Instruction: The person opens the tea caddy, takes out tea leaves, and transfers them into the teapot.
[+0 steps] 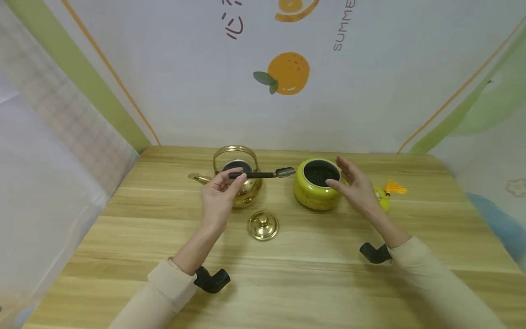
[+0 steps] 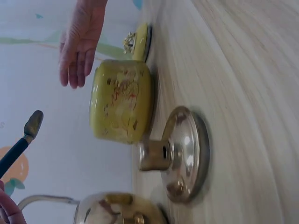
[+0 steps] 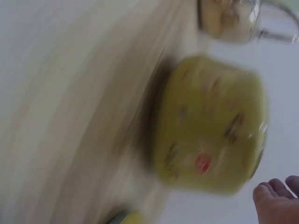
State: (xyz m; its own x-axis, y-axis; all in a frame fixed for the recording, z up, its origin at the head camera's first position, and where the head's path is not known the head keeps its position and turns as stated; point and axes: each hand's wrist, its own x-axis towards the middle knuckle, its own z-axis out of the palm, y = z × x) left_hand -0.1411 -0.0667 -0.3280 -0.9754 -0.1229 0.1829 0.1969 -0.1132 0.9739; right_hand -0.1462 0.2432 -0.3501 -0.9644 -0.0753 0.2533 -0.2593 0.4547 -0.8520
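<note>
My left hand (image 1: 217,203) pinches the dark handle of a tea scoop (image 1: 263,175) between thumb and fingers. The scoop lies level in the air, its small metal bowl toward a yellow tea jar (image 1: 313,197). Dark loose contents fill part of the uncovered jar. At the jar's right rim is my right hand (image 1: 360,189), thumb and fingers spread and holding nothing; whether it touches the rim I cannot tell. Below the left hand stands a gold teapot (image 1: 251,191) with its top off. Its knobbed gold lid (image 2: 187,149) rests on the table in front.
To the right of the jar, partly behind the right forearm, lies a yellow lid (image 1: 384,202) with an orange tassel (image 1: 395,187). A white printed cloth (image 1: 205,105) hangs behind the wooden table (image 1: 135,237). Black curved mounts are on both wrists.
</note>
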